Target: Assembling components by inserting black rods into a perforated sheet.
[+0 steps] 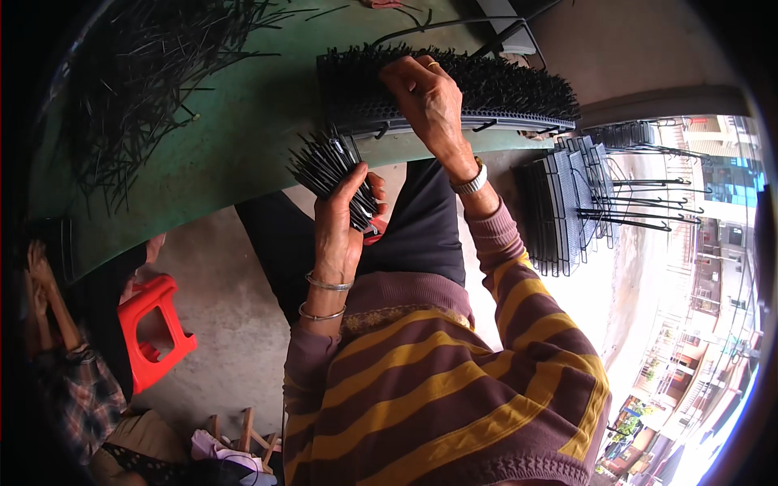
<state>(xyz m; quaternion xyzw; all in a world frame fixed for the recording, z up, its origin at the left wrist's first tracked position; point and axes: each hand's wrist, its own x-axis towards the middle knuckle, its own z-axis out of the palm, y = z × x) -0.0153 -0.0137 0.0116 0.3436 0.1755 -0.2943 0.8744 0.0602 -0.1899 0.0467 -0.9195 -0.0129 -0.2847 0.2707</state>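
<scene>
My left hand (344, 206) is wrapped round a thick bundle of thin black strips (320, 166), their ends fanned out above the thumb. It is just in front of the green table's near edge. A long black perforated rack (454, 120) lies along that edge, densely filled with short black pieces (506, 81) standing up in its holes. Over the left part of this rack is my right hand (429, 101), its fingers bent and drawn together, pointing down at the holes. The fingertips are partly hidden, so whatever they pinch cannot be made out.
A loose heap of black strips (154, 73) covers the far left of the green table (243, 121). Stacked mesh racks with long hooks (567, 206) stand at the right. A red plastic stool (154, 332) is on the floor at left, near another person's checked sleeve (85, 389).
</scene>
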